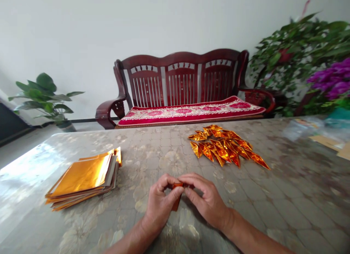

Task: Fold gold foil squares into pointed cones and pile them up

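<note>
Near the front of the table, a small folded piece of gold foil paper (176,202) is pinched between my two hands. My left hand (162,199) grips it with thumb and forefinger from the left. From the right, my right hand (206,199) closes its thumb and forefinger on the upper end, and the fingertips of both hands nearly meet there. Part of the paper is hidden behind the fingers. Left of my hands lies a stack of flat gold foil sheets (80,175). Beyond my right hand sits a pile of pointed, folded gold foil pieces (225,146).
The table (153,148) has a patterned, shiny cover. Clear plastic bags (298,128) and pieces of cardboard (325,141) lie at the right, near purple flowers (332,79). Behind the table stands a wooden bench (180,84) with a red seat cover (191,113); a potted plant (46,95) is far left.
</note>
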`<state>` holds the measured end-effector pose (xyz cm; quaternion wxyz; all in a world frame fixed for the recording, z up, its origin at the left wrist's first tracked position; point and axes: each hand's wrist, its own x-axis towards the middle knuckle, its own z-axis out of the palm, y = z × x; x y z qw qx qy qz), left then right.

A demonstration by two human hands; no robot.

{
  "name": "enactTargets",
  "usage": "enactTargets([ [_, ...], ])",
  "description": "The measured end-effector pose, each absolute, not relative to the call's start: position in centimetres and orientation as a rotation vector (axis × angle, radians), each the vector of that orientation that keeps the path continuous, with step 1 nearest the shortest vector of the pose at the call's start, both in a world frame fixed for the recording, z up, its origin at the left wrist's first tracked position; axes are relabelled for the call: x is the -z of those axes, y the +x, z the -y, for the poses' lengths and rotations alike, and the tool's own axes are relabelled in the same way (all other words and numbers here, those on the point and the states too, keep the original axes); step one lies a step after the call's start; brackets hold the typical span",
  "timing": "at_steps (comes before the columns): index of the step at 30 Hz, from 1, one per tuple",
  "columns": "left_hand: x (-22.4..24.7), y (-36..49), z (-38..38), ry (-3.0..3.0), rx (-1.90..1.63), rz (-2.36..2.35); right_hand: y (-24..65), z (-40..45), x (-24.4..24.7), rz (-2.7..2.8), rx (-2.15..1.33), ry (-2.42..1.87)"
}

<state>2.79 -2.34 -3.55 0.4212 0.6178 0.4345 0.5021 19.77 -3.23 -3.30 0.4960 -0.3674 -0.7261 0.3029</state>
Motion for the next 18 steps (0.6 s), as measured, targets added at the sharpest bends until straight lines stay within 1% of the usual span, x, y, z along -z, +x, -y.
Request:
enactTargets([
  [9, 3.5, 2.52, 2.92, 1.832, -1.336, -1.011, 19.73, 3.4, 3.17, 1.775, -0.65, -0.868],
  [18, 3.35, 1.97, 2.87, 2.149, -1.493, -0.808, 19.8, 3.75, 3.13, 1.804, -0.509, -0.835],
])
